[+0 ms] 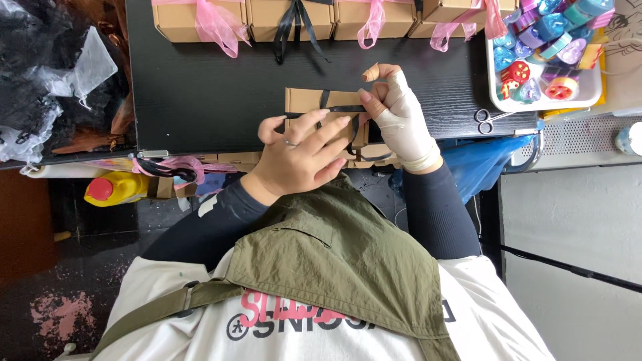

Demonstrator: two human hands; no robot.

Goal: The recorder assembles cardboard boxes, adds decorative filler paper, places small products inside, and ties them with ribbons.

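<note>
Box [309,100], brown cardboard, lies flat at the near edge of the black table [200,87], about midway along it. A black ribbon [338,108] crosses its top from side to side, with a second strand running down the near face.

Left hand [301,157]: bare, ring on one finger, fingers spread over the box's near part, fingertips resting on the ribbon. Right hand [398,117]: in a pale glove with a plaster on one fingertip, fingers closed, pinching the ribbon at the box's right end. Whether the knot is already formed cannot be told; the hands cover that part.

Risks, as judged from this position:
- The ribbon is held taut only by the right pinch. A slip of the gloved fingers would slacken the band and let it slide off the box corner.
- The box sits at the very near edge; a pull toward the body could drag it off onto the lap or floor.
- Uneven tension may crush the cardboard edge or leave the ribbon skewed.
- Scissors [491,120] lie at the right end of the table, beside the white tray [495,93] of coloured items; a wide right-elbow movement could knock them off.
- Finished boxes [294,17] with pink and black bows stand along the far edge, well apart, at low risk.
</note>
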